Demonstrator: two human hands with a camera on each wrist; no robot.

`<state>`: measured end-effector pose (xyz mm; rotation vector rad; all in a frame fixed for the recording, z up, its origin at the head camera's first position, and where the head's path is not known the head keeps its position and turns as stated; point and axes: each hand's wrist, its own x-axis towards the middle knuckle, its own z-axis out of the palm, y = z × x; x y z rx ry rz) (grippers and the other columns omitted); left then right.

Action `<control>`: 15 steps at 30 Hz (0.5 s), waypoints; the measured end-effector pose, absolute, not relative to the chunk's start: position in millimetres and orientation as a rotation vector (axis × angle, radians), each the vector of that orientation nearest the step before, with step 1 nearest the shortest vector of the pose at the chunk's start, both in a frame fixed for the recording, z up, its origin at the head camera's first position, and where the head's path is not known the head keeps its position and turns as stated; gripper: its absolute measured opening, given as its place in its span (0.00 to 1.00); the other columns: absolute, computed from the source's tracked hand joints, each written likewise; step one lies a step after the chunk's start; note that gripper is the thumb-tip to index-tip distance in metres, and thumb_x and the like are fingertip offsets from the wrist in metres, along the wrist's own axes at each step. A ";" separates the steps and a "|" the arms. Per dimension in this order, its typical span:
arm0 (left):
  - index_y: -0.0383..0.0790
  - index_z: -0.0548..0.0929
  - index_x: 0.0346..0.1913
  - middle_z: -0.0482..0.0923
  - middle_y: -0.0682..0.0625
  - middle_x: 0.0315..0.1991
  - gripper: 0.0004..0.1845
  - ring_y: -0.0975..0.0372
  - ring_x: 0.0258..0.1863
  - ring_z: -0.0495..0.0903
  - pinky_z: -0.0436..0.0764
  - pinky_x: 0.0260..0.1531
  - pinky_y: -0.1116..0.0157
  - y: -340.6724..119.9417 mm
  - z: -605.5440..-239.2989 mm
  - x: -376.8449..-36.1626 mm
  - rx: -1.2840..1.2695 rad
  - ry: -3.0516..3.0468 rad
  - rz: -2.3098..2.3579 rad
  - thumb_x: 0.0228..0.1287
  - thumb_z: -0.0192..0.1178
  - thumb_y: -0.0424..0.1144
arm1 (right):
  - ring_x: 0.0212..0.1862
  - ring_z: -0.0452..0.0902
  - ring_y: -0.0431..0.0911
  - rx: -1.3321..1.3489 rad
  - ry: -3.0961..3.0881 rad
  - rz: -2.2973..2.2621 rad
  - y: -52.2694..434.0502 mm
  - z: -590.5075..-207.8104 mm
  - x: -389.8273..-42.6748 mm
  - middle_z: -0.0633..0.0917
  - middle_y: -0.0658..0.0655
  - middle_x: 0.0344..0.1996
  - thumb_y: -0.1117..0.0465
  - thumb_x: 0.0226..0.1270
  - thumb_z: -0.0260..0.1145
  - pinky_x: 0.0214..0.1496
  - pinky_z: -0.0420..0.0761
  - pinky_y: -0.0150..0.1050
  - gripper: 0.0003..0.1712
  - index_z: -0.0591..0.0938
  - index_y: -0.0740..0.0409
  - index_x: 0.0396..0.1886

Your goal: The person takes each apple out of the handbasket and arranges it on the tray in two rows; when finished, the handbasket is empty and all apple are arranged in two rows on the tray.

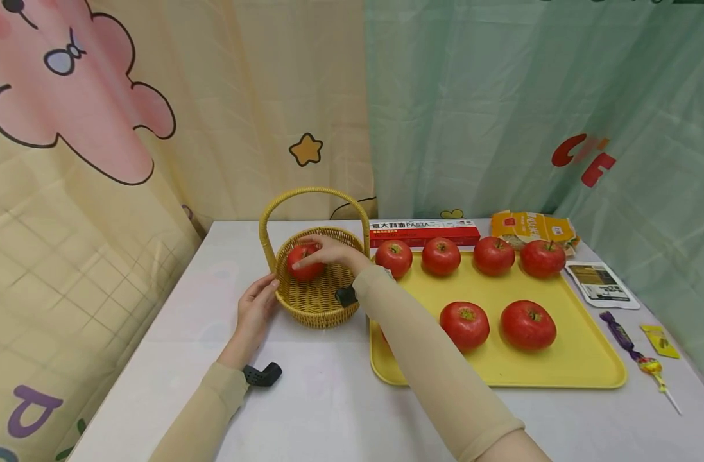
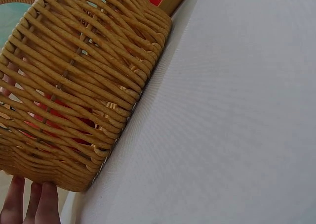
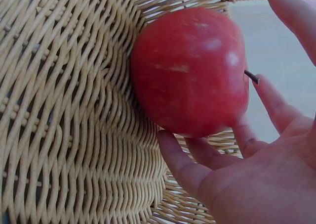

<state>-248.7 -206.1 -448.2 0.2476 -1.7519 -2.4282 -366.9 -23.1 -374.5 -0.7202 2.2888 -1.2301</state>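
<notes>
A red apple [image 1: 305, 263] lies inside a woven wicker basket [image 1: 319, 317] with a tall arched handle. In the right wrist view the apple [image 3: 190, 73] leans against the wicker wall [image 3: 89, 110], its dark stem facing the palm. My right hand [image 1: 328, 250] reaches into the basket over the apple. Its spread fingertips are at the apple's underside and stem end, while the thumb stands apart from it. My left hand [image 1: 256, 308] touches the basket's left side near the rim. In the left wrist view its straight fingers [image 2: 47, 204] meet the outer weave.
Right of the basket is a yellow tray [image 1: 559, 369] with several red apples [image 1: 527, 325], partly behind my right sleeve. Behind it lie a red pasta box [image 1: 423, 232] and an orange packet [image 1: 533, 230]. Candies [image 1: 620, 333] and pouches [image 1: 602, 284] lie along the right.
</notes>
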 end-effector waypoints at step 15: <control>0.32 0.70 0.61 0.70 0.47 0.57 0.24 0.63 0.50 0.75 0.75 0.49 0.70 -205.7 -448.9 -249.4 0.263 -1.725 -2.431 0.65 0.59 0.38 | 0.60 0.65 0.49 -0.755 2.270 -1.178 -20.4 -377.7 -366.1 0.71 0.55 0.60 0.53 0.49 0.75 0.63 0.65 0.46 0.39 0.71 0.48 0.63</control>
